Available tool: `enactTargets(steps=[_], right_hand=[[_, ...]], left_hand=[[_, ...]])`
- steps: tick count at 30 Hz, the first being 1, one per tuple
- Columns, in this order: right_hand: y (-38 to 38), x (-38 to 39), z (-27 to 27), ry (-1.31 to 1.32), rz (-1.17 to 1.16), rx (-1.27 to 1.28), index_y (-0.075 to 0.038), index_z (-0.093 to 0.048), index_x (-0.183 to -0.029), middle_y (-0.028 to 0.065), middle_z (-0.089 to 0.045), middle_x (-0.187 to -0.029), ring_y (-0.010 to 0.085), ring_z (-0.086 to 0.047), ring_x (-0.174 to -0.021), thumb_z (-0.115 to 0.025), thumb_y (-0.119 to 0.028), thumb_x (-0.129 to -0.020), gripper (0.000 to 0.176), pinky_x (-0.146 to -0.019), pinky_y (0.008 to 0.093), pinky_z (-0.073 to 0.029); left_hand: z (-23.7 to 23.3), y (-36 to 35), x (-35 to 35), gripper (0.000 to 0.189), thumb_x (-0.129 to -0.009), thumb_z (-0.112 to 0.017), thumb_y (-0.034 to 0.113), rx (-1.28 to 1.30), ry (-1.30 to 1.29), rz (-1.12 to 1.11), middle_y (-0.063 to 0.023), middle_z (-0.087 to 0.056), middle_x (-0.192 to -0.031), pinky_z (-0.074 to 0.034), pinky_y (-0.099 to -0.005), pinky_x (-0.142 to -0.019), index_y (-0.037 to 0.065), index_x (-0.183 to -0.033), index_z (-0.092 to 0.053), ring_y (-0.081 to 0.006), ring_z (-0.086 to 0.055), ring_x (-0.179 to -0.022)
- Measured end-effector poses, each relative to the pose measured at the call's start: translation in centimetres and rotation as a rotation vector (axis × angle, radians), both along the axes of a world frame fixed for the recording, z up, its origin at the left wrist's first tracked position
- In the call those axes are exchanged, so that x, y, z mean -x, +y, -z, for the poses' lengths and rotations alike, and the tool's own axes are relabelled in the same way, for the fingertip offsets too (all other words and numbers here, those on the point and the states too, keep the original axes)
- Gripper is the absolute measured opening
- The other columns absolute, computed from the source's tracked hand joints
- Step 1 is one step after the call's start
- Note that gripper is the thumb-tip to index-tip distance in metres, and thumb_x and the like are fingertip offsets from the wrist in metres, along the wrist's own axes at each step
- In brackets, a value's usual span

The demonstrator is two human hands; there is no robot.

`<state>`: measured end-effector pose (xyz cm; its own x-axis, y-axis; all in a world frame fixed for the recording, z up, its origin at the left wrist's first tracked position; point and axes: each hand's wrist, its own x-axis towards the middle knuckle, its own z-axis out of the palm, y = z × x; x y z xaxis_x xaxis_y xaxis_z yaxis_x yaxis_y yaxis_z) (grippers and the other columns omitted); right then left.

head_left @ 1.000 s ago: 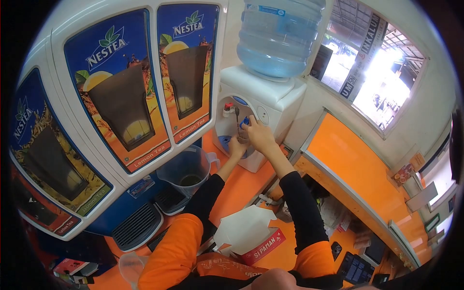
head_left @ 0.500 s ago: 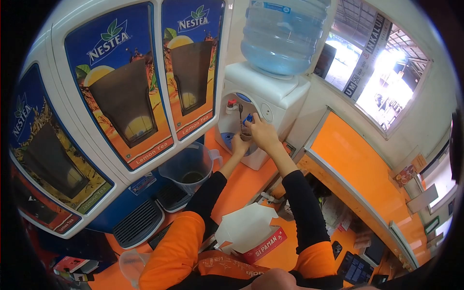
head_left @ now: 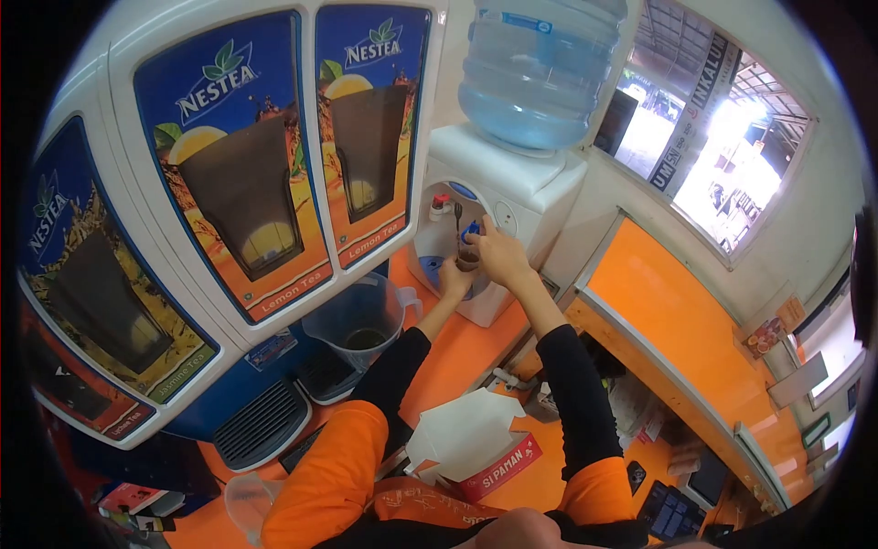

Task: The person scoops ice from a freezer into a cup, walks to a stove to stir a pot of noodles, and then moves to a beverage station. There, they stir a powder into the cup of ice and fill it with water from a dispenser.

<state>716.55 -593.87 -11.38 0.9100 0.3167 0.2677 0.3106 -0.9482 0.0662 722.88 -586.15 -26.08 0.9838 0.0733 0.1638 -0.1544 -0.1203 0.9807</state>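
Observation:
My left hand (head_left: 454,278) is closed around a small cup (head_left: 467,260) with something brown in it, held inside the recess of a white water dispenser (head_left: 540,210). A dark spoon (head_left: 459,220) stands up out of the cup. Just above the cup is the blue tap (head_left: 471,232), and the fingers of my right hand (head_left: 501,256) are closed on it. Whether water is flowing is too small to see. To the left of the blue tap sits a red tap (head_left: 440,202).
A large water bottle (head_left: 540,82) tops the dispenser. A Nestea drink machine (head_left: 306,174) stands on the left, with a clear plastic jug (head_left: 366,316) at its base. Near my body lies an open red-and-white carton (head_left: 466,439). An orange-topped counter (head_left: 658,293) runs along the right.
The camera view has shifted slightly. Both hands keep their places at the dispenser, the left on the cup and the right on the blue tap.

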Motion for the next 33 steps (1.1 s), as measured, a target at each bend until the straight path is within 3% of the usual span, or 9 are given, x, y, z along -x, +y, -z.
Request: enactTargets(steps=[2,7,11,17,19,22,24,27,33], right_hand=[[-0.2,-0.1,-0.4,0.024,-0.01,-0.041,-0.012,-0.055,-0.115,0.0142,-0.044,-0.111,0.0311,-0.055,-0.097,-0.055,-0.008,-0.076,0.04,-0.078,0.0406,-0.049],[-1.0,-2.1,0.7,-0.167,-0.112,-0.567,-0.002,-0.049,-0.118,0.0183,-0.045,-0.11,0.0359,-0.053,-0.096,-0.056,-0.001,-0.068,0.05,-0.081,0.0403,-0.046],[-0.4,0.6,-0.7,-0.032,-0.265,-0.621,-0.002,-0.047,-0.12,0.0206,-0.047,-0.106,0.0336,-0.053,-0.09,-0.062,-0.009,-0.071,0.052,-0.076,0.0385,-0.046],[3.0,5.8,-2.2,-0.093,-0.285,-0.737,0.003,-0.058,-0.088,0.0187,-0.052,-0.079,0.0301,-0.055,-0.074,-0.071,-0.02,-0.071,0.031,-0.067,0.0362,-0.045],[3.3,7.7,-3.7,-0.177,-0.371,-0.836,0.005,-0.056,-0.078,0.0164,-0.055,-0.068,0.0267,-0.057,-0.061,-0.066,-0.017,-0.077,0.024,-0.059,0.0345,-0.045],[3.5,12.9,-9.0,-0.015,-0.361,-0.853,0.005,-0.056,-0.083,0.0088,-0.059,-0.066,0.0143,-0.059,-0.056,-0.058,-0.014,-0.086,0.02,-0.053,0.0259,-0.046],[3.6,16.3,-12.0,-0.039,-0.421,-0.925,0.006,-0.055,-0.082,0.0099,-0.059,-0.065,0.0146,-0.058,-0.054,-0.056,-0.016,-0.087,0.022,-0.051,0.0266,-0.045],[4.3,21.6,-15.6,-0.073,-0.48,-1.024,0.005,-0.055,-0.08,0.0096,-0.058,-0.063,0.0132,-0.058,-0.053,-0.054,-0.017,-0.088,0.024,-0.049,0.0263,-0.043],[5.6,26.7,-15.4,0.063,-0.56,-1.077,0.003,-0.057,-0.082,0.0055,-0.057,-0.063,0.0112,-0.058,-0.056,-0.054,-0.021,-0.09,0.025,-0.051,0.0233,-0.043]], left_hand=[[-0.3,0.1,0.1,0.042,-0.058,-0.079,0.018,0.015,0.038,-0.005,-0.014,-0.067,-0.091,-0.049,-0.035,-0.074,0.004,-0.095,-0.064,-0.0268,-0.065,-0.085],[-0.1,0.5,0.8,0.038,-0.06,-0.077,0.014,0.033,0.062,-0.025,-0.0127,-0.067,-0.09,-0.049,-0.0339,-0.074,0.003,-0.094,-0.065,-0.0247,-0.065,-0.084],[1.0,1.0,1.7,0.038,-0.061,-0.076,0.011,0.107,-0.048,-0.018,-0.0118,-0.067,-0.089,-0.05,-0.0337,-0.074,0.003,-0.096,-0.064,-0.0245,-0.065,-0.084],[-3.0,2.9,10.1,0.042,-0.063,-0.076,0.01,-0.083,-0.142,-0.035,-0.0106,-0.067,-0.087,-0.05,-0.0316,-0.073,0.006,-0.101,-0.061,-0.0198,-0.065,-0.083],[-5.3,4.1,13.5,0.047,-0.062,-0.078,0.015,0.103,0.071,0.191,-0.0113,-0.067,-0.089,-0.051,-0.0306,-0.073,0.003,-0.104,-0.06,-0.0175,-0.065,-0.083],[-7.2,5.8,17.5,0.055,-0.062,-0.08,0.019,-0.006,-0.248,0.155,-0.0118,-0.066,-0.092,-0.051,-0.03,-0.074,-0.001,-0.108,-0.058,-0.0165,-0.064,-0.083],[-9.5,7.3,20.5,0.059,-0.062,-0.08,0.02,0.002,-0.255,0.19,-0.011,-0.066,-0.095,-0.051,-0.0299,-0.076,-0.004,-0.11,-0.056,-0.0166,-0.063,-0.085],[-12.1,9.1,25.5,0.054,-0.063,-0.081,0.016,-0.051,-0.348,0.174,-0.0082,-0.063,-0.105,-0.049,-0.0311,-0.083,0.003,-0.108,-0.054,-0.0164,-0.059,-0.097],[-13.3,12.4,33.1,0.046,-0.064,-0.08,0.007,0.125,-0.294,0.328,-0.008,-0.061,-0.108,-0.049,-0.0334,-0.087,0.006,-0.097,-0.047,-0.0184,-0.058,-0.102]])
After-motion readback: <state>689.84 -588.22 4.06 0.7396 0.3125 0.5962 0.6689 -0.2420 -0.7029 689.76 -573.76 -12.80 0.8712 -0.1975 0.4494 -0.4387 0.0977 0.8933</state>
